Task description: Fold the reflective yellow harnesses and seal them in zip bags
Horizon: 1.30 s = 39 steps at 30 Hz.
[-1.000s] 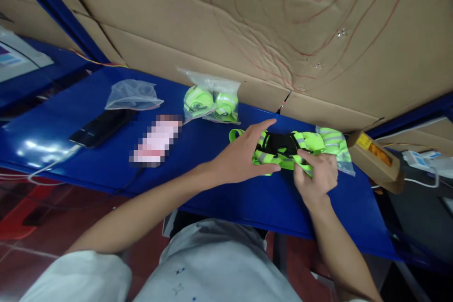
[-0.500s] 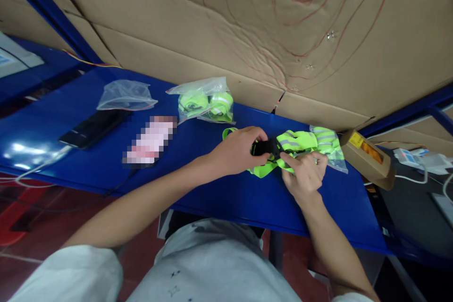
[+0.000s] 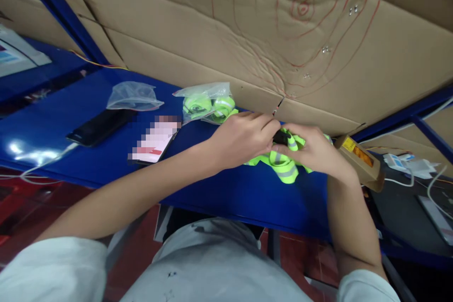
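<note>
A neon yellow-green reflective strap (image 3: 285, 172) with grey stripes lies bunched and looped on the table under both hands. Between my fingers shows a black buckle (image 3: 281, 137), partly hidden. My left hand (image 3: 246, 139) is closed over the buckle's left side, its fingertips pressed together there. From the right, my right hand (image 3: 314, 148) grips the buckle and the strap beside it, thumb below and fingers above. Loose strap hangs down below the right thumb.
Left of the hands, a clear bag (image 3: 207, 104) holds rolled green straps. Farther left are a lit phone (image 3: 155, 144), an empty clear bag (image 3: 134, 96) and a dark phone (image 3: 101, 126) with a white cable. A cardboard box (image 3: 359, 163) stands right; a cardboard wall (image 3: 177, 47) rises behind.
My right hand has turned and moved up, from pointing at the buckle to gripping it and the strap. My left hand has shifted right, covering more of the buckle. The view has tilted slightly.
</note>
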### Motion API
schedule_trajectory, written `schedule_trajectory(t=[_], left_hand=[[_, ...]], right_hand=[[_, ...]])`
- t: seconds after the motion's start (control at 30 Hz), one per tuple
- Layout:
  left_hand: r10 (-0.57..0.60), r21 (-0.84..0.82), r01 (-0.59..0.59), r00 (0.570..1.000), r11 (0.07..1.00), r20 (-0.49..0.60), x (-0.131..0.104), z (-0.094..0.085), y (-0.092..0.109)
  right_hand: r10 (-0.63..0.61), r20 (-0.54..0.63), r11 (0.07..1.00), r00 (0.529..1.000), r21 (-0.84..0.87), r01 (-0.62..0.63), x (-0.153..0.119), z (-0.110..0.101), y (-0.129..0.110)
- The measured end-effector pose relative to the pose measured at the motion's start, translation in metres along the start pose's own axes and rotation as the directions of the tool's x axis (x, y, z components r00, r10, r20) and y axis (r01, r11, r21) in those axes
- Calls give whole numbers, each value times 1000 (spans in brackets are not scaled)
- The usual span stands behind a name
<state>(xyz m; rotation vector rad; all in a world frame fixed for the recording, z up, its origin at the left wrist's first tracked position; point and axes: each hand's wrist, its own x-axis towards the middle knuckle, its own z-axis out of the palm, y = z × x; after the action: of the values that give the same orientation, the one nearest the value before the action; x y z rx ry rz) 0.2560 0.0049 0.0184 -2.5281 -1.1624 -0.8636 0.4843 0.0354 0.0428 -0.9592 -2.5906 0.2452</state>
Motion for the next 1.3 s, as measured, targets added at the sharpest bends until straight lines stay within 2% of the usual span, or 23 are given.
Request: schedule_trajectory(t=[0.03,0.1,0.17,0.23,0.3,0.4,0.53,0.6,0.77,0.83,0.93,1.0,1.03,1.07,1.13,1.2,1.3], left_hand=[[-47,-76,48,999,996,10,4,-7,-3],[-97,-314,138,985,939,143,13,-21,-12],[-13,-550,195,948,812,317,21,-35,-25],[70,-665,235,915,709,398,28,-44,-38],[83,-696,239,915,677,395,32,-46,-48],[84,-720,211,933,662,351,35,-41,-55],[42,-785,172,969,595,245,34,-25,-50],[18,-822,180,974,540,225,33,-18,-46],[-26,-896,301,951,327,309,27,-9,-36],[-20,-896,345,935,281,353,24,-8,-34],[29,-876,331,931,350,363,19,-10,-34],[35,-857,298,939,421,343,15,-14,-38],[26,-846,280,945,453,326,12,-16,-42],[7,-832,265,952,488,307,9,-17,-47],[-77,-777,246,965,580,249,2,-20,-61],[-213,-653,285,959,702,188,-7,-25,-78],[-398,-367,415,909,832,125,-26,-39,-106]], right_hand=[[0,6,1000,1000,-22,0,6,-8,-1],[-63,-40,993,997,-107,59,14,-20,-6],[-188,-114,963,976,-216,161,16,-24,-11],[-266,-205,928,942,-319,193,15,-22,-15],[-291,-295,909,910,-381,167,14,-19,-16],[-303,-346,904,888,-399,153,14,-15,-10],[-270,-344,917,899,-377,132,15,-16,-1],[-253,-330,927,909,-352,130,13,-17,1],[-291,-348,950,891,-216,226,9,-23,-11],[-299,-353,951,887,-184,247,6,-26,-16],[-232,-330,972,915,-105,208,1,-31,-12],[-123,-386,992,914,-34,120,-2,-36,3],[-63,-462,998,885,-7,68,-4,-38,13],[-4,-565,999,825,35,29,-5,-41,25],[85,-771,992,631,128,23,-7,-47,50],[218,-837,937,501,323,131,-10,-54,75],[348,-851,876,393,444,186,-25,-65,110]])
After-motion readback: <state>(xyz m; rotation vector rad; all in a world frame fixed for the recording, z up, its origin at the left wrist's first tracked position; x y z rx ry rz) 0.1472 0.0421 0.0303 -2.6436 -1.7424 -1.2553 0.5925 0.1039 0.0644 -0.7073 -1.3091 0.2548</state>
